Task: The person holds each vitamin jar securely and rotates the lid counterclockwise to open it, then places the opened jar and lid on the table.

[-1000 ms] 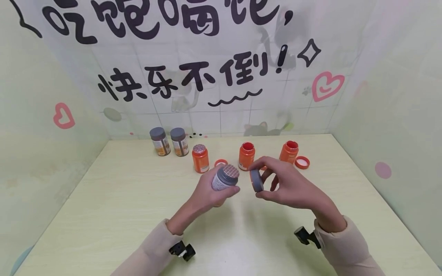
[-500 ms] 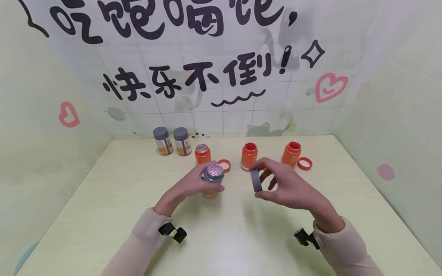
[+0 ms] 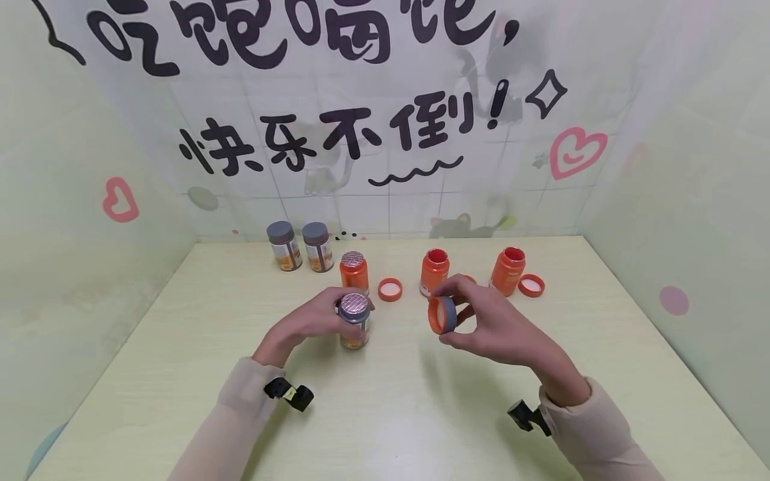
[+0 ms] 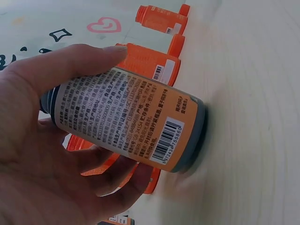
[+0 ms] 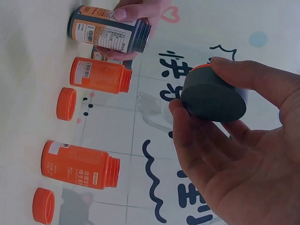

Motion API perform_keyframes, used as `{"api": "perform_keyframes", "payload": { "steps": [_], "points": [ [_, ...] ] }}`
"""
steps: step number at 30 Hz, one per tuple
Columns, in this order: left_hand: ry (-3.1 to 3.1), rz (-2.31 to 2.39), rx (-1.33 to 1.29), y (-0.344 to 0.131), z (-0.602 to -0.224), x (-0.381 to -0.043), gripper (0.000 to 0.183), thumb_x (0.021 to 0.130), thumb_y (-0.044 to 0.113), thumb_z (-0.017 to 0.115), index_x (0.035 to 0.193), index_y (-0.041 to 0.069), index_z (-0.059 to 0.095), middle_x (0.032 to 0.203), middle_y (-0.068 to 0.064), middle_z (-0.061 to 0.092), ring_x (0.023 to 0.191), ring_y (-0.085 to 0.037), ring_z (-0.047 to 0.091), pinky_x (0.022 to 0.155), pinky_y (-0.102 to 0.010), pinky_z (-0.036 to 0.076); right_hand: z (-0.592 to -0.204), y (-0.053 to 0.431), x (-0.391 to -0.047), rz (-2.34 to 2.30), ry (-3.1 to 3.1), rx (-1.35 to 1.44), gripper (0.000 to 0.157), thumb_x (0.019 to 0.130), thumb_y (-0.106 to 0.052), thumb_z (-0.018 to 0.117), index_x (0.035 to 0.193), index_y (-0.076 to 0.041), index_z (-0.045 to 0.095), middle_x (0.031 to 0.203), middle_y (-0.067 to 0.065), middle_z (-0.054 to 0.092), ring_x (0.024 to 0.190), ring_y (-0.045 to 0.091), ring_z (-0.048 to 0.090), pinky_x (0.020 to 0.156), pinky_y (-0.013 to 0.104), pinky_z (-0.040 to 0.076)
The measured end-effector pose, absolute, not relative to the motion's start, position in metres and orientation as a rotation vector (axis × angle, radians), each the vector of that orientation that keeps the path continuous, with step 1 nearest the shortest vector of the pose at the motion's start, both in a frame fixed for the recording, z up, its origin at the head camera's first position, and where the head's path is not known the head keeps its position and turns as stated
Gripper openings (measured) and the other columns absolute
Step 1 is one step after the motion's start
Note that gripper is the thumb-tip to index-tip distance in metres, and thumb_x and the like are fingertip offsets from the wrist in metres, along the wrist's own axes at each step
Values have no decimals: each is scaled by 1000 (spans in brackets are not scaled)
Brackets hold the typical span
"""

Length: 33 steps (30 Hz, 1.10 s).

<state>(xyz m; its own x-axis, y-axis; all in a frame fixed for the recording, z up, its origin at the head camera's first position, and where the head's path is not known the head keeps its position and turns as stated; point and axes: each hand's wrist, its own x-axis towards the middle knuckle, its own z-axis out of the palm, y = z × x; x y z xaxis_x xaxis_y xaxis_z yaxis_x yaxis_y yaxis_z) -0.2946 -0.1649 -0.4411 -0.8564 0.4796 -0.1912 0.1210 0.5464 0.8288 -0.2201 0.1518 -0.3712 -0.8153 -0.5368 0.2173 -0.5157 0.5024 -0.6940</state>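
Note:
My left hand (image 3: 313, 316) grips a grey bottle (image 3: 353, 327) with a silver foil seal over its mouth. The bottle stands upright, its base right at the tabletop, and its orange-and-white label (image 4: 126, 119) faces the left wrist view. Between thumb and fingertips, my right hand (image 3: 496, 326) pinches a grey screw cap (image 5: 213, 96) on edge in the air, its orange inner side facing left. Just behind the left hand is an orange bottle (image 3: 353, 270), also foil-sealed. Beyond the right hand is an open orange bottle (image 3: 434, 268).
Two capped grey bottles (image 3: 284, 247) stand at the back left. Another open orange bottle (image 3: 508, 270) is at the back right, with an orange cap (image 3: 531, 286) beside it. A second orange cap (image 3: 390, 289) lies mid-table, white inside up. Walls close the table (image 3: 385, 414) at back and sides.
My left hand has carried the grey bottle left and down to the tabletop, its tilt straightening. My right hand stays nearly in place, the cap turned so its inner side shows more.

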Motion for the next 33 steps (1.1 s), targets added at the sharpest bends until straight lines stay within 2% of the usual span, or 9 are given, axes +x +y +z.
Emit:
{"api": "perform_keyframes", "payload": {
  "steps": [5, 10, 18, 26, 33],
  "points": [
    [2368, 1243, 513, -170, -443, -297, 56, 71, 17, 85, 123, 17, 65, 125, -9, 67, 112, -23, 59, 103, -51, 43, -375, 150, -222, -1269, 2705, -904, 53, 79, -10, 82, 124, -17, 54, 110, -4, 64, 89, 7, 68, 84, 30, 59],
    [2347, 1258, 516, -174, -444, -299, 57, 68, 13, 84, 121, 15, 66, 123, -9, 68, 109, -23, 59, 101, -47, 44, -376, 147, -225, -1289, 2726, -929, 55, 78, -11, 83, 126, -16, 58, 111, -4, 66, 92, 8, 66, 83, 27, 58],
    [2328, 1244, 500, -175, -444, -300, 57, 68, 12, 85, 121, 14, 66, 121, -6, 69, 109, -22, 60, 104, -48, 43, -380, 140, -227, -1265, 2748, -947, 52, 79, -7, 79, 127, -15, 59, 116, -4, 65, 96, 9, 63, 87, 30, 56],
    [2362, 1135, 519, -187, -438, -299, 80, 68, 19, 90, 138, 15, 51, 132, -5, 61, 123, -27, 54, 109, -53, 41, -381, 128, -233, -1196, 2811, -944, 52, 79, -11, 80, 126, -15, 57, 119, -4, 65, 101, 11, 62, 83, 31, 57],
    [2396, 1033, 557, -214, -423, -298, 78, 73, 19, 86, 141, 16, 49, 141, -10, 53, 127, -33, 52, 105, -53, 45, -388, 112, -242, -1264, 2736, -847, 50, 81, -11, 78, 125, -17, 55, 118, -4, 64, 104, 15, 62, 83, 31, 57]
  ]
}}
